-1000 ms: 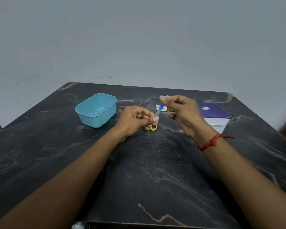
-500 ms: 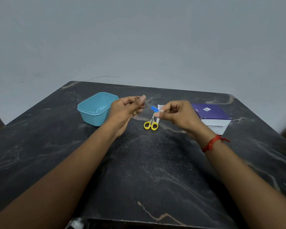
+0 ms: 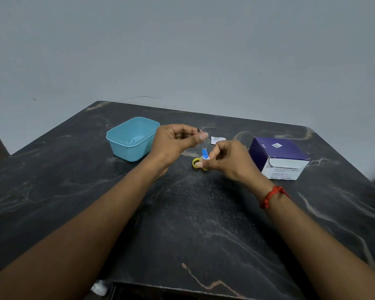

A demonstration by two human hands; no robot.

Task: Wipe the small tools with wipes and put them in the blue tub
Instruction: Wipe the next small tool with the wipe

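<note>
my left hand (image 3: 178, 142) is raised over the table (image 3: 182, 224), fingers curled, thumb and forefinger pinching a thin dark sliver (image 3: 198, 129) whose tip pokes out just past my thumb (too small for me to tell what it is). the tub (image 3: 126, 148) sits just left of that hand, near it, open side up. something thin lies on its floor, which i cannot make out.

my right hand (image 3: 227, 162) is lower and nearer to me than the left, a little apart from it. its fingers are curled in, pinching a blue and white wipe packet (image 3: 204, 153) that sticks up from my fingertips. the scissors (image 3: 195, 164) lie on the table right by my right fingertips, one yellow loop showing to their left and the rest hidden by the hand.

just beyond my right hand lies a white paper scrap (image 3: 218, 140). a purple and white box (image 3: 279, 158) stands near that hand, to its right. a red thread (image 3: 271, 195) circles my right wrist.
</note>
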